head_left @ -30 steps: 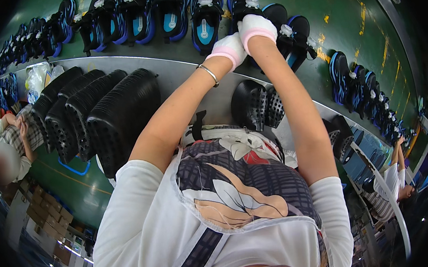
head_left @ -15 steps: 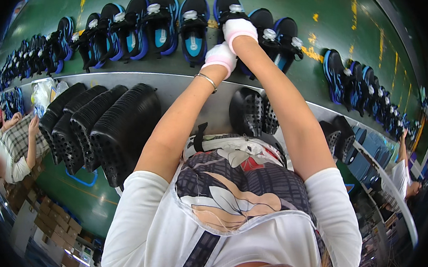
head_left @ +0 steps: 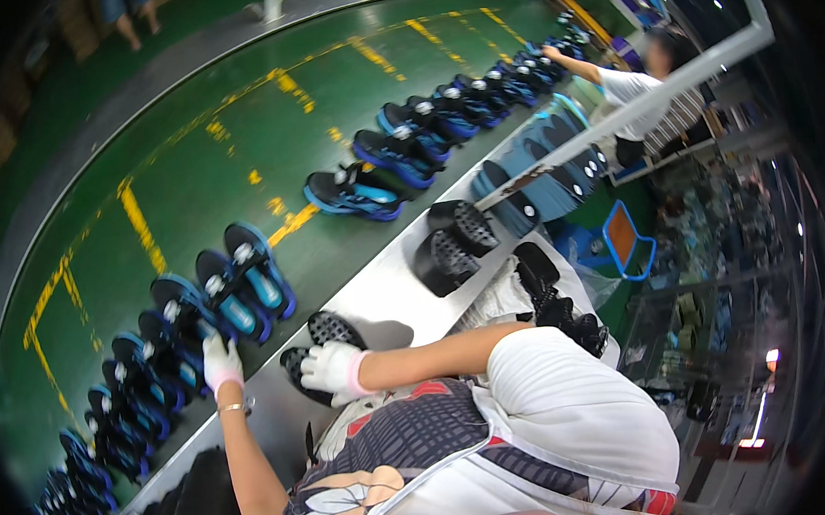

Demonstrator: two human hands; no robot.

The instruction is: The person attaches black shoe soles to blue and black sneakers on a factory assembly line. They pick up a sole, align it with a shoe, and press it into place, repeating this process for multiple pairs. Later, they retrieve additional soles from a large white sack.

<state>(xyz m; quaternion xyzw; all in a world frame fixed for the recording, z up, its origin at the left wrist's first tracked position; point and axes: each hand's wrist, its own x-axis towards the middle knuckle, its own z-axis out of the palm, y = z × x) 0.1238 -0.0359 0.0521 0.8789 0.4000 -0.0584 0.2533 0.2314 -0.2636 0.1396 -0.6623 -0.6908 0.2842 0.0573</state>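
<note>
My left hand (head_left: 221, 363), in a white glove with a bracelet at the wrist, is beside a black and blue sneaker (head_left: 178, 303) on the green surface. Its fingers are stretched out and hold nothing that I can see. White-gloved as well, my right hand (head_left: 334, 370) closes over a black perforated shoe form (head_left: 293, 362) on the grey metal ledge (head_left: 392, 307); the glove covers part of it. Touching distance away lies a second black perforated form (head_left: 333, 328). Another pair of sneakers (head_left: 255, 268) stands just beyond my left hand.
Rows of sneakers (head_left: 464, 106) run along the green surface with yellow marks to both sides. More black forms (head_left: 446, 260) sit on the ledge at right, and a stack (head_left: 196, 507) at lower left. A person (head_left: 631, 99) works at the far right, near a blue-framed stool (head_left: 629, 239).
The view has swung to the right. My hands, together at a sneaker before, have parted; the right has come back to a black form on the ledge, while the left stays by the sneakers.
</note>
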